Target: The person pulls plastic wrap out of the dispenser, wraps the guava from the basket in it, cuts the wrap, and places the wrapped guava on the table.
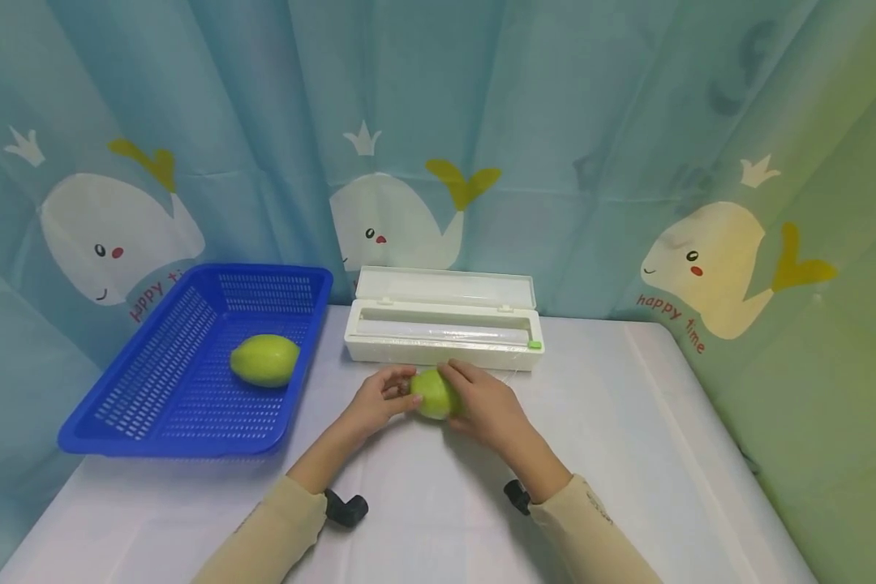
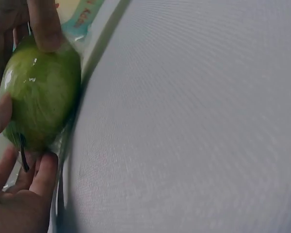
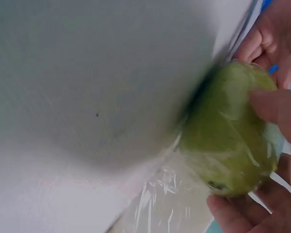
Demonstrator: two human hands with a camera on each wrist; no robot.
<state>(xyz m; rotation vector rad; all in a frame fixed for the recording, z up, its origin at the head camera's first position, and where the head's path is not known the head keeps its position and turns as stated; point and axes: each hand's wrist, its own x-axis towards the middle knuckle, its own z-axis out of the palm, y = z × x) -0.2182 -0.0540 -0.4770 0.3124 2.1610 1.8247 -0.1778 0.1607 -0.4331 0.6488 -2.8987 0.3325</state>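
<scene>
Right of the dispenser (image 1: 394, 353), the table (image 1: 657, 438) runs to its edge; in front, left hand (image 1: 376, 400) and right hand (image 1: 491, 408) grip a green fruit (image 1: 431, 395) (film over it) from opposite sides.

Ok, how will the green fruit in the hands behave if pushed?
Likely to roll: the green fruit is rounded, with no flat side visible. Possibly slippery, since shiny clear film clings to it. Seems firm: its outline looks smooth, no visible dents.
</scene>
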